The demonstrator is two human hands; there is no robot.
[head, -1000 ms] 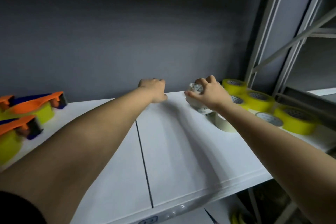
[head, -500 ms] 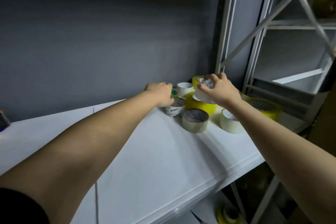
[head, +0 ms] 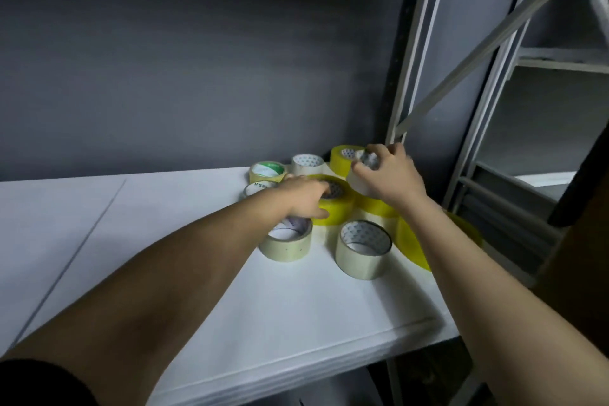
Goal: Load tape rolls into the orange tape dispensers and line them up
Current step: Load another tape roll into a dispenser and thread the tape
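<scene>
Right hand: fingers curled round a white roll, held just above the cluster. Left hand: fingers in the core and thumb on the outer wall of a yellow roll, pinching it where it lies flat on the white shelf. Other rolls stand close by: two pale ones nearest the front edge, a green-labelled one and a further yellow one toward the dark wall. Grey racking rises at the right.
</scene>
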